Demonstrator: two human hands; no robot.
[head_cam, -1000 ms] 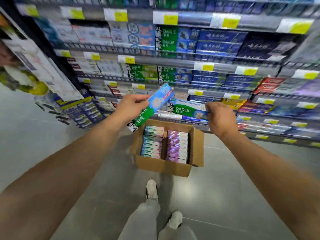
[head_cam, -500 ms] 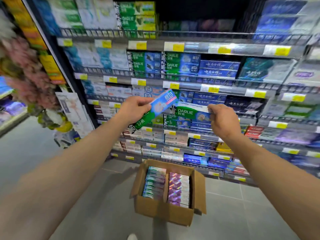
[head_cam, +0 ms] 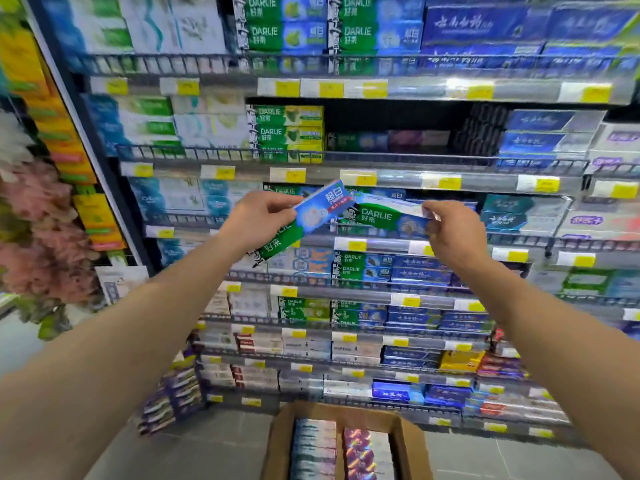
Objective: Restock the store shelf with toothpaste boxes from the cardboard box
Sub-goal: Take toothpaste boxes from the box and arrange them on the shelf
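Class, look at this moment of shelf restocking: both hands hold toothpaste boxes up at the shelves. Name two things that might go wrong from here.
1. The left hand grips its tilted toothpaste box near the middle only; it might slip and fall.
2. The cardboard box sits on the floor close below the person; stepping forward, they might trip on it.

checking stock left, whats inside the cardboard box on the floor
The cardboard box holds two rows of toothpaste boxes: a pale blue-green row on the left and a shiny purple row on the right. The frame's bottom edge cuts off the box's near part, and any lower layers are covered.
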